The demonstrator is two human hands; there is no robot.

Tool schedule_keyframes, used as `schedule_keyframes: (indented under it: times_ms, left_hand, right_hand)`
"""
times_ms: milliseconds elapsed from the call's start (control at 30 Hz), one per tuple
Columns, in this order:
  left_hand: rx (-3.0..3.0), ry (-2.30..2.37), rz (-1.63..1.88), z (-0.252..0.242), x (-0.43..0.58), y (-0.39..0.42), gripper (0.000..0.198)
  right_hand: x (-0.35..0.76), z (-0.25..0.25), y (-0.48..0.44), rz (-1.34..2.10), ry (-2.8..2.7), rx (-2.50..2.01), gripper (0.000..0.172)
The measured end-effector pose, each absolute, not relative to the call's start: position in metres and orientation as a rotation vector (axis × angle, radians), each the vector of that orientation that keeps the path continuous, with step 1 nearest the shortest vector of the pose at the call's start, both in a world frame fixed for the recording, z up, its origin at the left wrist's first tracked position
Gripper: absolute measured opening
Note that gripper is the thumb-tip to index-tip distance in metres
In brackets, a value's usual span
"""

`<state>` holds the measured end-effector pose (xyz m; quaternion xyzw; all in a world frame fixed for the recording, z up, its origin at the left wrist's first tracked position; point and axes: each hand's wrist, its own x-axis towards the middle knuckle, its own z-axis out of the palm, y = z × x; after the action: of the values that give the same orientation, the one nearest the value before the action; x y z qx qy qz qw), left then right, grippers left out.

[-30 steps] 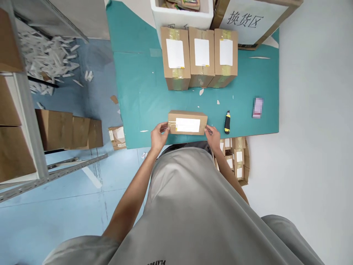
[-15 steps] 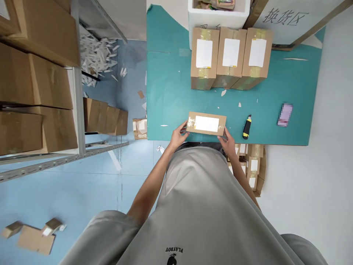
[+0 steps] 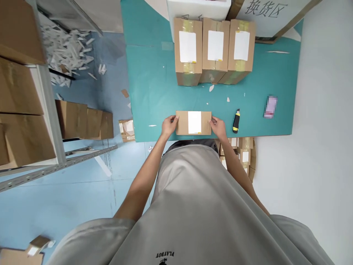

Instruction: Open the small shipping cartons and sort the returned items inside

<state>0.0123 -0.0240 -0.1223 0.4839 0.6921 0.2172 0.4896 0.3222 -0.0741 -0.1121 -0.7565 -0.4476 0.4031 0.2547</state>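
A small brown cardboard box (image 3: 182,123) with a white label across its middle lies near the front edge of the green-topped table (image 3: 149,95). My left hand (image 3: 169,125) grips its left end, fingers pinched at the upper corner. At the opposite end, my right hand (image 3: 217,127) is closed on the box's right edge. To the right of that hand lies a black and yellow utility knife (image 3: 236,122). Three taped boxes with white labels (image 3: 188,73) stand side by side farther back.
A blurred pink object (image 3: 270,107) is on the table's right. Behind the boxes are a white foam bin (image 3: 198,9) and a large white carton (image 3: 264,18). Shelving with cartons (image 3: 20,86) stands left. Small boxes (image 3: 245,156) sit below the table's front edge.
The box now shows a different face, with its label crosswise instead of lengthwise. Both hands have shifted to its ends and closed on it. The camera view has moved right.
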Motion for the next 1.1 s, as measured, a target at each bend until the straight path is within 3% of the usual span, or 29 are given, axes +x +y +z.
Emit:
schedule_keyframes:
  times_ms: [167, 300, 400, 500, 600, 700, 867, 933, 1000, 1100]
  left_hand:
    - [1.111, 1.611, 0.714, -0.105, 0.005, -0.035, 0.055]
    - [1.072, 1.563, 0.752, -0.091, 0.002, -0.049, 0.064]
    - [1.109, 1.581, 0.652, -0.091, 0.001, -0.058, 0.059]
    - [1.121, 1.593, 0.562, -0.097, -0.001, -0.059, 0.056]
    - [1.095, 1.591, 0.571, -0.105, -0.006, -0.040, 0.064]
    - [1.104, 1.658, 0.630, -0.110, -0.012, 0.005, 0.078]
    - [1.187, 1.695, 0.728, -0.110, -0.003, 0.115, 0.093]
    - [1.192, 1.699, 0.746, -0.108, 0.007, 0.152, 0.095]
    - [1.159, 1.663, 0.731, -0.106, 0.018, 0.177, 0.096]
    - [1.127, 1.569, 0.698, -0.104, 0.027, 0.192, 0.090]
  right_hand:
    - [0.324, -0.084, -0.093, 1.092, -1.105, -2.033, 0.088]
    - [0.315, -0.064, -0.115, 1.055, -1.081, -1.987, 0.079]
    - [0.308, -0.066, -0.121, 1.071, -1.116, -2.001, 0.074]
    - [0.310, -0.076, -0.120, 1.120, -1.142, -2.039, 0.073]
    - [0.321, -0.084, -0.110, 1.151, -1.073, -2.066, 0.079]
    - [0.340, -0.086, -0.082, 1.091, -0.943, -2.043, 0.100]
    - [0.390, -0.083, 0.019, 0.940, -0.792, -2.008, 0.150]
    - [0.409, -0.084, 0.069, 0.844, -0.742, -2.018, 0.159]
    - [0.421, -0.086, 0.111, 0.781, -0.692, -1.998, 0.154]
    - [0.427, -0.094, 0.145, 0.764, -0.667, -1.943, 0.133]
